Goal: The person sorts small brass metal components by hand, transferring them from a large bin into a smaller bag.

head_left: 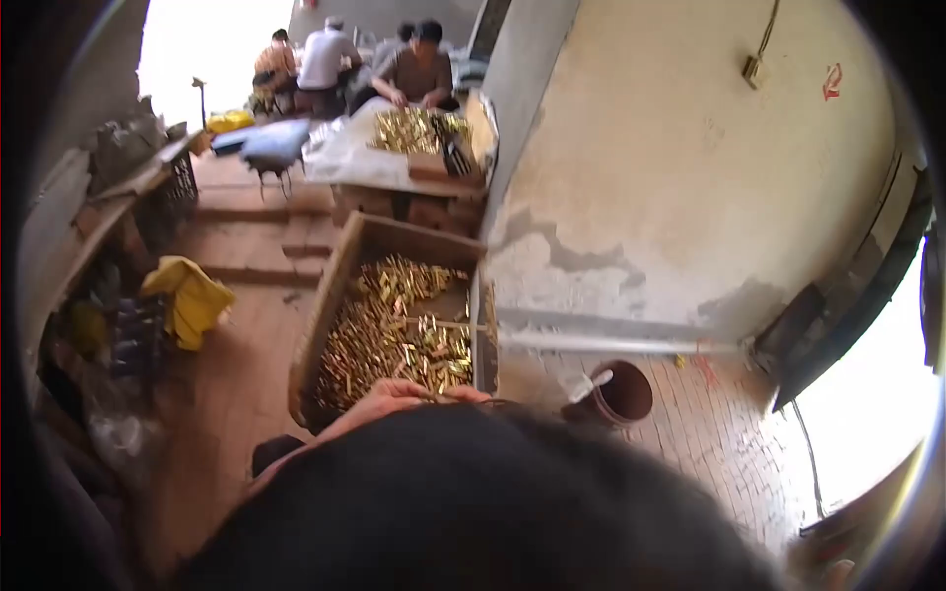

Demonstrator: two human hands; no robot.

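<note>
A large wooden tray (340, 286) holds a heap of small brass-coloured metal pieces (389, 330). At its near edge my left hand (387, 396) is closed, thumb and fingers pinched together. My right hand (465, 393) sits close beside it; only a strip of it shows. Something small appears to be between the two hands, but I cannot make out what it is. A big dark rounded shape (453, 502) fills the lower part of the picture and hides most of both forearms and the right hand's fingers.
A brown bucket (624, 394) with a white scoop-like thing (587, 384) stands right of the tray. Beyond it, a table (345, 163) bears more golden pieces, where several people sit. A yellow cloth (189, 298) hangs at left; a pale wall (670, 167) rises at right.
</note>
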